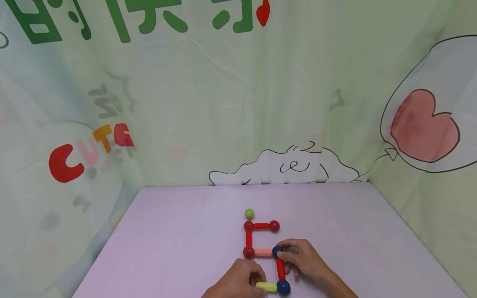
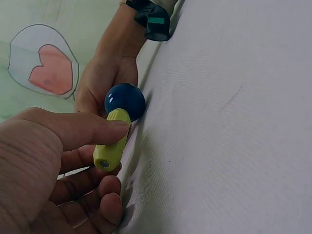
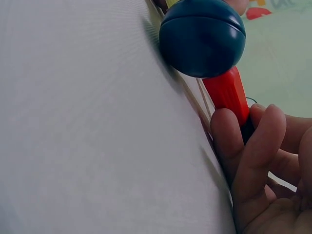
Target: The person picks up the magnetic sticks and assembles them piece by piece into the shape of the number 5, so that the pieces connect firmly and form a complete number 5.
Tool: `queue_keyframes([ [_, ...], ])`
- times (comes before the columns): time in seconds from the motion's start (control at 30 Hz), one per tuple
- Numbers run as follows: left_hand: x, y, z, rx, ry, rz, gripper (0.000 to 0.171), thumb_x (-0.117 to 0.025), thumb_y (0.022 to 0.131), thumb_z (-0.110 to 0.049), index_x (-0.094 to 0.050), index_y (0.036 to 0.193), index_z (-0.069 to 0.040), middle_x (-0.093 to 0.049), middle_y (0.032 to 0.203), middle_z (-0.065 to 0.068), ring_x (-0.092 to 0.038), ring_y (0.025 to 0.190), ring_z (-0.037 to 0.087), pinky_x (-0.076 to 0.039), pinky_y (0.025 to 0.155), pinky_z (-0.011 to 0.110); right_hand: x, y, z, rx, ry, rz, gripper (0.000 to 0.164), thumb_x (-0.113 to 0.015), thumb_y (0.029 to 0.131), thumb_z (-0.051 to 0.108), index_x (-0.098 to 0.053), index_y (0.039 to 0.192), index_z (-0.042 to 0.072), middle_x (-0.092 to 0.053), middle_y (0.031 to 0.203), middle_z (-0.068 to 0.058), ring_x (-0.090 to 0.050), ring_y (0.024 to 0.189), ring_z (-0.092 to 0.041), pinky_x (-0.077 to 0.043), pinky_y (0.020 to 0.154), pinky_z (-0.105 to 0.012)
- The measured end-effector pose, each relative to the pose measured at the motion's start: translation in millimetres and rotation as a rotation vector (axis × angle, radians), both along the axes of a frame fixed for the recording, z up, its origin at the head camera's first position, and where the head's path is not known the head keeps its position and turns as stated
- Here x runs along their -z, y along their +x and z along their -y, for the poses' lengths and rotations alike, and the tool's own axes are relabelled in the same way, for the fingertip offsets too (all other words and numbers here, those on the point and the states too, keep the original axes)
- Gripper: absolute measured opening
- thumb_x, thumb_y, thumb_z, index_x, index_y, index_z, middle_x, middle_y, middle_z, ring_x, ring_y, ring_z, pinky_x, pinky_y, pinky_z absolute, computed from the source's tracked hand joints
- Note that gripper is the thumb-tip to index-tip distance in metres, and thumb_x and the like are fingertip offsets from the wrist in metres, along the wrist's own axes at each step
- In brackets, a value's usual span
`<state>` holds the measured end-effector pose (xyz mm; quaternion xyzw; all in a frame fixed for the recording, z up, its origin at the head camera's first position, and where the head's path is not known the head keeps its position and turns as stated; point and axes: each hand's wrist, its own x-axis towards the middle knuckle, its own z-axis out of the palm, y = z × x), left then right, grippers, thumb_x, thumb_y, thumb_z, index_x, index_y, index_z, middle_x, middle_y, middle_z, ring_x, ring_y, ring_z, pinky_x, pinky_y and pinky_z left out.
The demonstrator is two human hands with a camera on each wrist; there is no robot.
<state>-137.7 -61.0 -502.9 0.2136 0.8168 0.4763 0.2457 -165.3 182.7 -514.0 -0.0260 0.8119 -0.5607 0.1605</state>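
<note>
A chain of magnetic rods and balls lies on the table. Its near end is a yellow-green rod [image 1: 266, 286], which my left hand [image 1: 240, 280] pinches between thumb and fingers. That rod touches a dark blue ball [image 2: 126, 101]. From this ball a red rod [image 1: 280, 269] runs to a second blue ball [image 1: 276, 251], gripped by the thumb and forefinger of my right hand [image 1: 307, 260]. A pink rod [image 1: 263, 252] links the second blue ball to a red ball [image 1: 248, 252] on the left. In the right wrist view, fingers mostly hide the second blue ball.
Beyond, a red upright rod [image 1: 249, 238] leads to another red ball [image 1: 248, 225], and a red crosswise rod [image 1: 261, 226] ends at a third red ball [image 1: 274, 225]. A green ball [image 1: 249, 214] sits behind them. Printed curtains [image 1: 231, 103] surround the pale table [image 1: 167, 231].
</note>
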Motion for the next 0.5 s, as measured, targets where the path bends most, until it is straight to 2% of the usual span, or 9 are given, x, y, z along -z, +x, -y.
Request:
queue_keyframes([
  [0.1,0.2,-0.3,0.5,0.009,0.002,-0.008,0.013,-0.081,0.082,-0.006,-0.075,0.088,-0.016,-0.062,0.073,-0.006,-0.055,0.064,0.008,-0.051,0.061,0.020,-0.9,0.5,0.3,0.006,0.007,-0.001,0.045,-0.074,0.093,0.028,-0.065,0.127,0.000,-0.067,0.071,-0.009,-0.059,0.048,-0.019,-0.052,0.051,-0.028],
  [0.33,-0.6,-1.8,3.3,0.037,-0.017,-0.028,0.020,-0.080,0.081,-0.004,-0.075,0.095,-0.017,-0.061,0.074,-0.008,-0.055,0.064,0.009,-0.051,0.062,0.019,-2.9,0.5,1.6,0.031,0.034,-0.005,0.044,-0.074,0.093,0.029,-0.066,0.126,0.002,-0.064,0.066,-0.008,-0.050,0.044,-0.015,-0.041,0.044,-0.022],
  [0.5,-3.4,-5.8,6.1,0.067,-0.029,-0.018,0.021,-0.078,0.082,-0.004,-0.075,0.096,-0.019,-0.062,0.076,-0.007,-0.056,0.066,0.009,-0.051,0.062,0.020,-2.5,1.3,1.8,0.046,0.039,0.009,0.045,-0.075,0.092,0.030,-0.066,0.127,0.002,-0.065,0.067,-0.009,-0.051,0.045,-0.015,-0.042,0.045,-0.022],
])
